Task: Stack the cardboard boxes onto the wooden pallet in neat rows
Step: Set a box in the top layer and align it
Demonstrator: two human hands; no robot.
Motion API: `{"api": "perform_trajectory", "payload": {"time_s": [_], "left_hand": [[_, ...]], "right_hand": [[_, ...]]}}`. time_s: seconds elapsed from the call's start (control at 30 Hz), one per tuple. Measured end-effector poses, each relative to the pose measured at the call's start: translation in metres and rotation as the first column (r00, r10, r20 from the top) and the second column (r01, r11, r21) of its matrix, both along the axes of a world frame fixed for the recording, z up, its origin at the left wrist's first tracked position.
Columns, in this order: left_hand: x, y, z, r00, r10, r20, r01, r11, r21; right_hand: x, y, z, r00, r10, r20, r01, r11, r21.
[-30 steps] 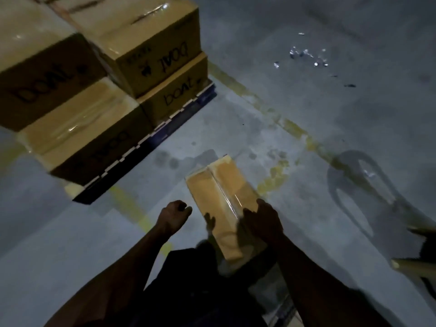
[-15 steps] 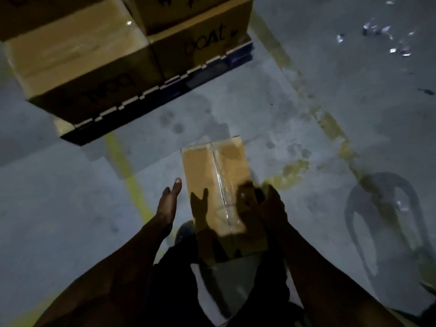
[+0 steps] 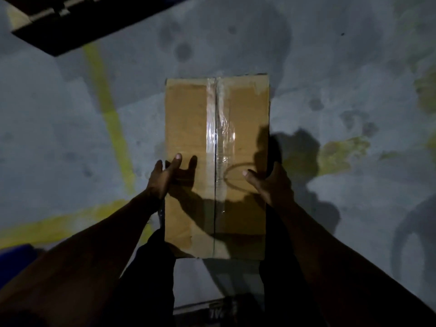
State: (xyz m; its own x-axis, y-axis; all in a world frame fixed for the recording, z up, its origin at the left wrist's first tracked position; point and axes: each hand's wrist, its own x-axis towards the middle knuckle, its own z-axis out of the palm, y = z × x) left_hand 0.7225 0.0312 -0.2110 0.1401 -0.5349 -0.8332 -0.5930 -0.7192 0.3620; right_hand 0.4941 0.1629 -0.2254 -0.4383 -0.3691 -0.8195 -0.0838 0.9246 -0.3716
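- My left hand (image 3: 162, 178) grips the left edge of the cardboard box (image 3: 191, 119), thumb on top.
- My right hand (image 3: 271, 182) grips its right edge.

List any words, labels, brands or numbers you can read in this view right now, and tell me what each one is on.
Cardboard box: no print on the taped top face, only a hand-drawn oval ring.
Dark strip at the bottom edge: pale letters, too blurred and dim to read.
Pallet corner at top left: no text visible.
Floor: yellow painted lines only, no writing.
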Motion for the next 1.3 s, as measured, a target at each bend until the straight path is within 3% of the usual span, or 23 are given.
{"api": "perform_trajectory", "payload": {"time_s": [0.2,0.3,0.43,0.73,0.9,1.03,1.3], "left_hand": [[-0.001,-0.009,-0.035,0.997,0.072,-0.014,-0.072,0.997,0.004],[0.001,-0.008,-0.044,0.987,0.158,0.013,-0.159,0.985,0.072],[0.004,-0.009,-0.047,0.965,0.26,0.023,-0.261,0.957,0.13],[0.002,-0.02,-0.019,0.983,0.183,-0.005,-0.183,0.983,0.005],[0.006,-0.039,0.053,0.993,0.115,0.042,-0.109,0.987,-0.114],[0.004,-0.058,0.146,0.991,-0.031,0.129,0.061,0.97,-0.235],[0.028,-0.057,0.359,0.968,0.02,0.25,0.097,0.889,-0.447]], "right_hand": [[0.001,0.02,-0.094,0.988,-0.13,0.079,0.132,0.991,-0.016],[0.012,-0.001,-0.058,0.983,-0.182,0.001,0.182,0.983,0.017],[0.02,0.0,-0.062,0.973,-0.228,-0.035,0.228,0.974,-0.003],[0.009,-0.018,-0.02,0.966,-0.251,-0.067,0.247,0.967,-0.056],[0.007,-0.039,0.059,0.97,-0.106,-0.22,0.084,0.991,-0.106],[0.004,-0.056,0.149,0.931,-0.001,-0.365,-0.04,0.994,-0.104],[0.017,-0.079,0.359,0.821,0.05,-0.568,-0.226,0.943,-0.244]]}}
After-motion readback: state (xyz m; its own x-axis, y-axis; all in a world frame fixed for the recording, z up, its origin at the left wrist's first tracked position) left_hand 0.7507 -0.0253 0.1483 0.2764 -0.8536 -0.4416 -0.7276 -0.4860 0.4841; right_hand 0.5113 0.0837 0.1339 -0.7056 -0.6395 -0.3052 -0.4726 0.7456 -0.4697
